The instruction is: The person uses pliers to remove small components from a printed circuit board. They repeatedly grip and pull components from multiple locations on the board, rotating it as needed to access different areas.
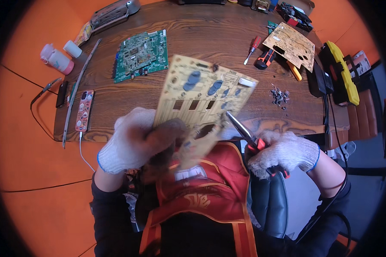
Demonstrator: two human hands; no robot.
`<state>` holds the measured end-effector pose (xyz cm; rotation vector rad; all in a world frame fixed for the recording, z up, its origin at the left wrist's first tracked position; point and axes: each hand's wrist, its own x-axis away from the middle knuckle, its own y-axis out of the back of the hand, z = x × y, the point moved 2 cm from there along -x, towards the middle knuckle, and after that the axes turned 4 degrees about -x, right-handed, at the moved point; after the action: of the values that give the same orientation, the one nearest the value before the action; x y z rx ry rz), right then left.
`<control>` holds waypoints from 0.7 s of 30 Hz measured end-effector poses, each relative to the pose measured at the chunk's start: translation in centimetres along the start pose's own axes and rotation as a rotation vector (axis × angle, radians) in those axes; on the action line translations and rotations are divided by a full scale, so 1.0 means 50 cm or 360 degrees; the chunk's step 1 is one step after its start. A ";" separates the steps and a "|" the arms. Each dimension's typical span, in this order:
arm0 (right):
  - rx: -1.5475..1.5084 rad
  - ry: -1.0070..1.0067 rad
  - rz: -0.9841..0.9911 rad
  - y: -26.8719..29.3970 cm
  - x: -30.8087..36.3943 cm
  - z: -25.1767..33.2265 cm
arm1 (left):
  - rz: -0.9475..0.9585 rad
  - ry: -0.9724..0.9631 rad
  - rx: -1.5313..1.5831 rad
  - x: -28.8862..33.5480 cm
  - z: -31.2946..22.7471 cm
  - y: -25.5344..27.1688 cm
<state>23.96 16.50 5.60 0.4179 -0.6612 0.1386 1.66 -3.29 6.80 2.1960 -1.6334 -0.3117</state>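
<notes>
My left hand (139, 139), in a white knit work glove, grips a tan circuit board (182, 92) by its left edge. The board is tilted up above my lap, and its lower part is smeared by motion. Dark blue blobs and several rectangular cutouts mark its face, with a white connector at the upper right corner. My right hand (283, 152), gloved the same way, is closed round the red and black handles of long-nose pliers (242, 128). The tips of the pliers are at the board's right edge; whether they touch it I cannot tell.
On the wooden table (210, 34) lie green circuit boards (141, 55), a red screwdriver (253, 49), a black-orange tool (266, 59), another tan board (291, 45) and a pile of small removed parts (279, 95). A phone (85, 111), a metal bar (79, 85) and a yellow-black case (341, 73) flank these.
</notes>
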 end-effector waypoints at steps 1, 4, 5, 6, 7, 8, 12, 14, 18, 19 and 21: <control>-0.0091 0.0063 0.0030 -0.006 -0.005 -0.021 | -0.0074 -0.0100 -0.0189 0.001 -0.004 0.003; -0.0776 0.0307 0.0137 -0.017 -0.010 -0.084 | -0.0071 0.0237 0.0194 -0.004 0.009 0.012; -0.1258 0.0269 0.0167 -0.019 -0.012 -0.105 | -0.0127 0.0340 0.0291 -0.006 0.018 0.017; -0.1700 0.0232 0.0187 -0.023 -0.014 -0.123 | -0.0191 0.0442 0.0389 -0.007 0.031 0.021; -0.1911 0.0273 0.0163 -0.020 -0.015 -0.137 | -0.0194 0.0362 0.0510 -0.011 0.042 0.022; -0.2130 0.0310 0.0167 -0.018 -0.017 -0.148 | -0.0332 0.0348 0.0612 -0.013 0.059 0.020; -0.2245 0.0269 0.0111 0.000 -0.040 -0.175 | -0.0572 0.0182 0.1087 -0.029 0.125 0.004; -0.2378 0.0233 0.0024 -0.004 -0.043 -0.181 | -0.0638 0.0141 0.1236 -0.029 0.140 -0.007; -0.2401 0.0409 -0.0065 -0.019 -0.040 -0.175 | -0.0730 0.0183 0.1376 -0.025 0.121 -0.026; -0.2350 0.0414 -0.0109 -0.023 -0.039 -0.172 | -0.0753 0.0066 0.1470 -0.025 0.110 -0.037; -0.2175 0.0462 -0.0311 -0.031 -0.036 -0.165 | -0.0895 -0.0040 0.1663 -0.020 0.095 -0.063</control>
<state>27.60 18.54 -1.90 -0.8431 -0.3050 -0.4306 2.22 -2.38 1.08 3.4097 -1.2629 0.5106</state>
